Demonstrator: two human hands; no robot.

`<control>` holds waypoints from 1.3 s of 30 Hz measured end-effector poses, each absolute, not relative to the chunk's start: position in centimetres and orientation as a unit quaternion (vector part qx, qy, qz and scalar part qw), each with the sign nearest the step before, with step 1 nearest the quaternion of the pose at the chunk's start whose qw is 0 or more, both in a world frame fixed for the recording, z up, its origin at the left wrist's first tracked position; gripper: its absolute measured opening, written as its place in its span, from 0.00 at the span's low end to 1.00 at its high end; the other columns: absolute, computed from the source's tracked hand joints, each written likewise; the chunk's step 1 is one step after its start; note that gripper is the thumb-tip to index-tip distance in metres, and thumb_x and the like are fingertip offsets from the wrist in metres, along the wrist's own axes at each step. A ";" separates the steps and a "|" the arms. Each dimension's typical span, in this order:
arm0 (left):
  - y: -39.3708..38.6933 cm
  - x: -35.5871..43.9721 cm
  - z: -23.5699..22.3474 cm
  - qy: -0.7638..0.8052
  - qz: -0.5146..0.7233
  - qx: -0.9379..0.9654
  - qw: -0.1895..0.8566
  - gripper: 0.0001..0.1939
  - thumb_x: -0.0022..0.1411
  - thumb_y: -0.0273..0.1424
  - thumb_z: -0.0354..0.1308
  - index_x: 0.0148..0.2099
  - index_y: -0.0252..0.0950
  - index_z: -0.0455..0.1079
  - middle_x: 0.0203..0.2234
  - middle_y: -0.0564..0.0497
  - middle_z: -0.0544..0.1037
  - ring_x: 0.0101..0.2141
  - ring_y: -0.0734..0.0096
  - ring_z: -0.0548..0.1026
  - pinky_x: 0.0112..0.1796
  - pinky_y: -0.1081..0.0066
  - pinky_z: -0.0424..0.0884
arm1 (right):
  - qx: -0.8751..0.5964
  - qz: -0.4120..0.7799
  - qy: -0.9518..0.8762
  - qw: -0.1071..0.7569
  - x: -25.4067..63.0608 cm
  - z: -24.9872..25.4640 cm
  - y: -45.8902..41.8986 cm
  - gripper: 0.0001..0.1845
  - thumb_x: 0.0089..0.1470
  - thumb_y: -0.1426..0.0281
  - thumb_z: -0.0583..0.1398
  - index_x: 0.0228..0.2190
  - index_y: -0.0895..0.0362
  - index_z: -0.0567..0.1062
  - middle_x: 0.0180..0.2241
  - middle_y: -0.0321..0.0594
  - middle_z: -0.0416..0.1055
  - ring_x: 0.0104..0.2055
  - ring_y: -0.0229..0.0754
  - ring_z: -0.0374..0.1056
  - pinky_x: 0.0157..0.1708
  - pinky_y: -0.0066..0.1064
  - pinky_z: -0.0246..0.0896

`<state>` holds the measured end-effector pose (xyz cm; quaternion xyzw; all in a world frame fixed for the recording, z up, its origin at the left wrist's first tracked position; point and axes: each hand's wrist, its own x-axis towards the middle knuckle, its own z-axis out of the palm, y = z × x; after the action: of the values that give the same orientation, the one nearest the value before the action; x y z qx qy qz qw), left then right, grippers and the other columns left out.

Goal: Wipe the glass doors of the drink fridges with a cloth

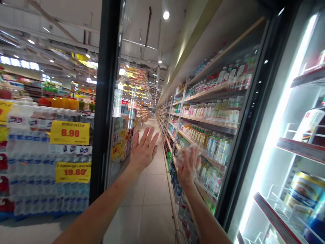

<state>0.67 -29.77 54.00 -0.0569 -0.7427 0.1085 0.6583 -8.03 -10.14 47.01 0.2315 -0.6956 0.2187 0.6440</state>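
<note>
A tall glass door (pixel 104 84) with a black frame stands swung open in front of me. My left hand (pixel 144 147) lies flat against its pane, fingers spread, holding nothing. To the right and slightly lower, my right hand (pixel 186 167) presses a crumpled whitish cloth (pixel 195 150) to the same glass. The cloth is blurred and partly covered by the fingers. Both arms reach up from the bottom of the view.
At right, a lit cooler holds cans (pixel 303 189) on wire-fronted shelves (pixel 294 146). Shelves of bottles (pixel 218 110) show in or through the glass. Stacked water bottles (pixel 35 166) with yellow price signs (pixel 69 132) stand at left. A tiled floor (pixel 129 220) lies below.
</note>
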 end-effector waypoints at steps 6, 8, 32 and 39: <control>-29.7 0.8 53.9 -0.747 0.099 -0.057 0.655 0.26 0.62 0.31 0.47 0.62 0.40 0.50 0.60 0.46 0.55 0.61 0.64 0.47 0.59 0.56 0.41 | 0.181 0.243 -0.692 0.655 -8.5 46.2 -9.0 0.27 0.56 0.68 0.49 0.57 0.52 0.55 0.62 0.50 0.46 0.64 0.53 0.40 0.55 0.59 0.39; -29.6 0.9 53.9 -0.747 0.104 -0.058 0.654 0.26 0.62 0.31 0.47 0.62 0.39 0.50 0.60 0.46 0.54 0.61 0.64 0.47 0.59 0.55 0.41 | 0.088 0.302 -0.684 0.658 -9.0 46.2 -7.9 0.28 0.56 0.67 0.47 0.58 0.55 0.51 0.61 0.54 0.45 0.64 0.54 0.40 0.54 0.61 0.41; -29.6 0.8 54.1 -0.735 0.105 -0.061 0.667 0.26 0.61 0.31 0.48 0.61 0.39 0.52 0.58 0.45 0.58 0.61 0.64 0.49 0.59 0.57 0.42 | 0.035 0.373 -0.663 0.649 -10.5 49.8 -5.2 0.28 0.57 0.66 0.45 0.59 0.57 0.51 0.61 0.56 0.45 0.63 0.54 0.40 0.54 0.61 0.41; -29.7 0.9 54.1 -0.733 0.110 -0.056 0.669 0.25 0.61 0.31 0.49 0.60 0.39 0.54 0.58 0.45 0.59 0.61 0.64 0.49 0.59 0.57 0.43 | 0.276 0.195 -0.675 0.656 -9.9 50.2 -7.1 0.25 0.55 0.68 0.50 0.55 0.48 0.57 0.62 0.44 0.47 0.63 0.50 0.42 0.57 0.54 0.40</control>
<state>0.93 -29.67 54.07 -0.0563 -0.7330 0.1097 0.6689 -9.85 -7.09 50.16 0.2764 -0.6747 0.1953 0.6559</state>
